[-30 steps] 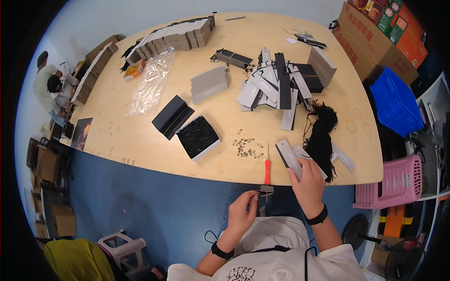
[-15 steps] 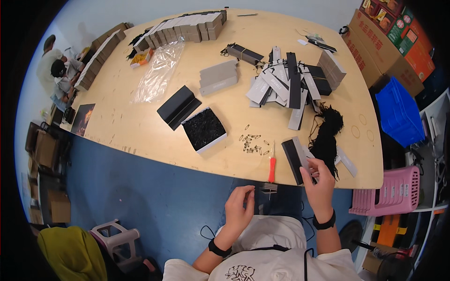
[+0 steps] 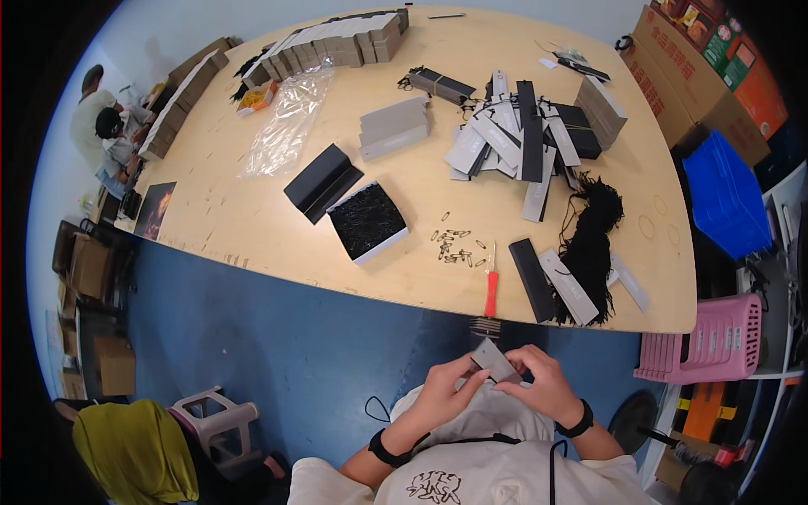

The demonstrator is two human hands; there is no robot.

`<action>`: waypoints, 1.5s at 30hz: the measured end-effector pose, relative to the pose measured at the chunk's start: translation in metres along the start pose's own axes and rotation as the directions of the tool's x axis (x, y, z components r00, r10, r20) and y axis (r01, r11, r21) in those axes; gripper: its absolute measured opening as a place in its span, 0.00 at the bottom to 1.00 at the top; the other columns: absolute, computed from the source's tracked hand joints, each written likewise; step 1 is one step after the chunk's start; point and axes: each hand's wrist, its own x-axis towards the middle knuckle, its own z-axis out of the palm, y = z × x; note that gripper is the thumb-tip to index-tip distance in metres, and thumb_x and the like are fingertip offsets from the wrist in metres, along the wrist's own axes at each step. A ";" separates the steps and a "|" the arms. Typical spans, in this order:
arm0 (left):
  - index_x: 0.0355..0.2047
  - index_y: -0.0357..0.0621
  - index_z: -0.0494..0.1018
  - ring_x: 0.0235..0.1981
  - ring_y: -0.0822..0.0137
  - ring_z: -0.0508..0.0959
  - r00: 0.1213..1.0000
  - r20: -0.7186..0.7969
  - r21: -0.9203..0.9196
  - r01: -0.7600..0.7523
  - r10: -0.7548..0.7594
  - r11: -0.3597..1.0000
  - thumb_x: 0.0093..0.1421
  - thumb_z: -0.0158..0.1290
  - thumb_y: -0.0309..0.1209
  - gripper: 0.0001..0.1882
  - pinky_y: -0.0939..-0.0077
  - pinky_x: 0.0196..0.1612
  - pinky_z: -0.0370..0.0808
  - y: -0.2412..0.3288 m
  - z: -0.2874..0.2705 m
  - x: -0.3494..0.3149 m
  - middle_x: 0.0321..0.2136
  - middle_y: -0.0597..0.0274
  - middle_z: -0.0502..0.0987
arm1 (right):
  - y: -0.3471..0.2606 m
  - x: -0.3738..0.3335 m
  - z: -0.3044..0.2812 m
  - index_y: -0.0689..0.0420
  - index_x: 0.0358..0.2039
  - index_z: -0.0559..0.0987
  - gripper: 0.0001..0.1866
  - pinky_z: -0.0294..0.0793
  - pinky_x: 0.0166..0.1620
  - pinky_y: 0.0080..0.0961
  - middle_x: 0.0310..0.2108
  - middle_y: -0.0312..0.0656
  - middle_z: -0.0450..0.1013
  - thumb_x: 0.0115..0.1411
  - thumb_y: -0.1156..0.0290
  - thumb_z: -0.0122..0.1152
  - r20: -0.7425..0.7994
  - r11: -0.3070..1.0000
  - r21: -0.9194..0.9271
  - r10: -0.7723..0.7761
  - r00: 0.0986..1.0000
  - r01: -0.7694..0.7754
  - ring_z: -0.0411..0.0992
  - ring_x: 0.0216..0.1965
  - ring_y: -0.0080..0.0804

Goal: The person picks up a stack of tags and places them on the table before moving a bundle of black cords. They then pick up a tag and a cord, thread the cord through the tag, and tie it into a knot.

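The grey tag is held low in front of the chest, below the table edge, pinched between both hands: the left hand grips its near-left corner with fingertips closed on it, and the right hand covers its right side, fingers curled over the edge. Whether a string or pin is also in the fingers is too small to tell. To work the tag well, it seems best to keep it flat and steady with one hand while the other does the fine fingering, and to keep it tilted toward the eyes. Above, on the table edge, lie a red-handled tool, a black strip and a grey strip beside a bundle of black cords. Small pins are scattered just left of the tool. Further off sit a box of black pieces, a black folder and a heap of tags.
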 end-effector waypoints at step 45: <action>0.34 0.35 0.73 0.31 0.58 0.82 0.901 -0.400 0.363 -0.015 0.170 0.932 0.58 0.59 0.24 0.07 0.73 0.35 0.78 -0.015 0.015 0.032 0.31 0.52 0.78 | 0.008 0.042 -0.060 0.58 0.42 0.75 0.16 0.66 0.45 0.37 0.39 0.41 0.73 0.52 0.74 0.66 -0.544 0.696 -0.662 -0.192 0.817 -0.277 0.70 0.43 0.42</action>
